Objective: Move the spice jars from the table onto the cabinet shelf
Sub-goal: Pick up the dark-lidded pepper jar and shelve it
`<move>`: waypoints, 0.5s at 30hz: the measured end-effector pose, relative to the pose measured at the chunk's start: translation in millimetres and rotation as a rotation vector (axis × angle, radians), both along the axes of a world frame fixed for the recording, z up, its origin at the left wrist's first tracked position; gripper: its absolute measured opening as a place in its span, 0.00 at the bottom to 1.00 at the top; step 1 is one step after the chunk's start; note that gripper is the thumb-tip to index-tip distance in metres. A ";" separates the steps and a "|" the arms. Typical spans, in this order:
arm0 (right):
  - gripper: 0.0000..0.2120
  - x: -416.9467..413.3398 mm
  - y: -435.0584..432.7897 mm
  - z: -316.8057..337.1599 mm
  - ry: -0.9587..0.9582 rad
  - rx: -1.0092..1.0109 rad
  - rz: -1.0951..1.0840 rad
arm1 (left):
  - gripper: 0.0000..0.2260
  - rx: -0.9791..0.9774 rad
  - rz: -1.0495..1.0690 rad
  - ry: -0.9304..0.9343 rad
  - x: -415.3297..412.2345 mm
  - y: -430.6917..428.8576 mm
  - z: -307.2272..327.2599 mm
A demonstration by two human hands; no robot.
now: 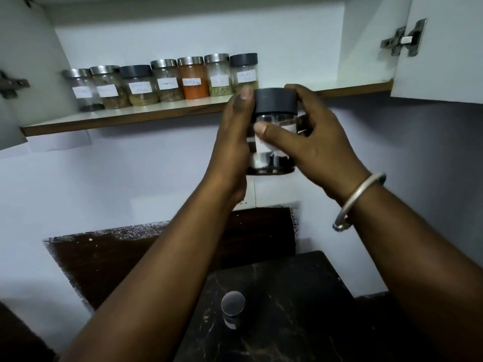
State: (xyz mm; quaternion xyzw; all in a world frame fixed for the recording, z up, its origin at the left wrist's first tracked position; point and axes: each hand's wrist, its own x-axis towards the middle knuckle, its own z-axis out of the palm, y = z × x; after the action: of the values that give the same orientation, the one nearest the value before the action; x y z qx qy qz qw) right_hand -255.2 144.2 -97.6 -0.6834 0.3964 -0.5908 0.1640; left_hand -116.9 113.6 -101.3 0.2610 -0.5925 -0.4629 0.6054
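I hold a dark-lidded spice jar (275, 101) upright in the air between both grips. My left grip (232, 131) wraps its left side with the thumb up by the lid. My right grip (313, 142) curls round from the right with the thumb across the label. The jar hangs on my side of the shelf (347, 86), its lid about level with the front edge and its base below. The bare stretch lies up and away, just right of the last jar (244, 71) in the row of seven, on my right grip's side. I judge a lift, then a push forward. Another jar (232, 308) stands on the surface (300, 296) below.
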 end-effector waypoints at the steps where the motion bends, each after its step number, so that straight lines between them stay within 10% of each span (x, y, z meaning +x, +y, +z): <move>1: 0.30 -2.9 -10.3 7.6 -0.020 -0.002 -0.003 | 0.27 -0.020 -0.003 -0.048 0.0 -10.1 10.9; 8: 0.37 -35.4 -116.8 82.1 -0.003 0.066 -0.192 | 0.23 -0.461 0.808 -0.647 19.4 -125.5 70.0; 11: 0.31 -43.3 -175.2 112.5 -0.001 0.143 -0.206 | 0.23 -0.492 0.926 -1.141 19.7 -175.4 62.8; 15: 0.19 -48.2 -252.1 138.2 0.069 0.188 -0.232 | 0.20 -0.555 1.172 -1.285 9.8 -197.7 45.2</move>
State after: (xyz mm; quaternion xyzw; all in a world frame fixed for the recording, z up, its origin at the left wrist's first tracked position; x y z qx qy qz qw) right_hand -303.4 -107.9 40.6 -0.6343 0.5318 -0.5423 0.1442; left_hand -107.1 -84.1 -56.1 0.5727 -0.6784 0.3121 0.3383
